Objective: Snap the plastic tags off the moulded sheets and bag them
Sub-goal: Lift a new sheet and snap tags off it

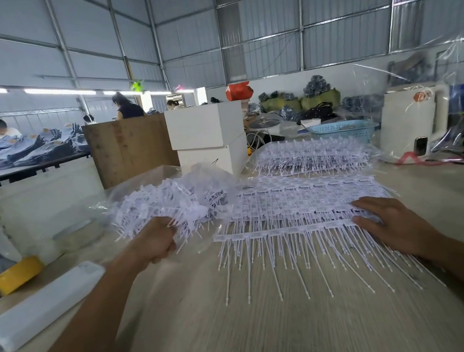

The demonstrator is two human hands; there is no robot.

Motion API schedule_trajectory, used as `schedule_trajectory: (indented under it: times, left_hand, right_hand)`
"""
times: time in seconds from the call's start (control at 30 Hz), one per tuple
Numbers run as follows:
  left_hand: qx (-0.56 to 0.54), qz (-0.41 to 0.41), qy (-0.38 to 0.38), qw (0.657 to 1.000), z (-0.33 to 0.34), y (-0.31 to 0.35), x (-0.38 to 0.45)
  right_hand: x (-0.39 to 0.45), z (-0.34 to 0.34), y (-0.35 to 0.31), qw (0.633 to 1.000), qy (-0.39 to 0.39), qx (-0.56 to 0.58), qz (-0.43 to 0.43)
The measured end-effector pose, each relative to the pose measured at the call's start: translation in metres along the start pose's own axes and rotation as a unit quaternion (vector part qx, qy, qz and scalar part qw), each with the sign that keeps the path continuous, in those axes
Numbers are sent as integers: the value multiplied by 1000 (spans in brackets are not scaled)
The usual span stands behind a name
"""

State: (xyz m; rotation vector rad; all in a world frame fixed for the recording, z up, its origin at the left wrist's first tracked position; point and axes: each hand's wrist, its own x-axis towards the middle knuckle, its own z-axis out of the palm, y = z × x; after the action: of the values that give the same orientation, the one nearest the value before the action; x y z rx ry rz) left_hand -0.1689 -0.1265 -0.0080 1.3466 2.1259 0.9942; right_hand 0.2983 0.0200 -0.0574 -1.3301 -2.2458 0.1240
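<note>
A stack of white moulded tag sheets (295, 209) lies flat on the wooden table (271, 330), thin stems fanning toward me. My right hand (386, 223) rests flat on the stack's right front corner, fingers straight. My left hand (157, 239) grips a bunch of loose white tags at the edge of a heap of snapped-off tags (170, 203), which lies in an open clear plastic bag (139, 183). A second pile of sheets (309, 155) sits farther back in clear plastic.
White boxes (206, 138) and a brown board (129, 147) stand behind the heap. A white kettle (412, 120) and blue basket (341, 128) sit back right. A yellow tape roll (16, 275) and a white packet (43, 307) lie at left. People work at a far table.
</note>
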Motion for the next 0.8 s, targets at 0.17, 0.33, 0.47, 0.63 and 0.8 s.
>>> schedule_trajectory:
  times: [0.17,0.33,0.47,0.63,0.8]
  left_hand:
    - [-7,-14,-11,1000,3,25,3]
    - [25,6,-65,998,22,33,-7]
    - [66,39,-61,995,1,32,-7]
    - [55,46,-86,994,-44,-12,-14]
    - [5,48,-111,993,-62,-40,-33]
  right_hand:
    - [1,0,1,1000,-1,-1,3]
    - [1,-1,1,1000,-3,-3,0]
    - [0,-2,0,1000,5,6,2]
    - [0,-2,-1,1000,6,10,3]
    - [-2,-3,-3,1000,5,18,6]
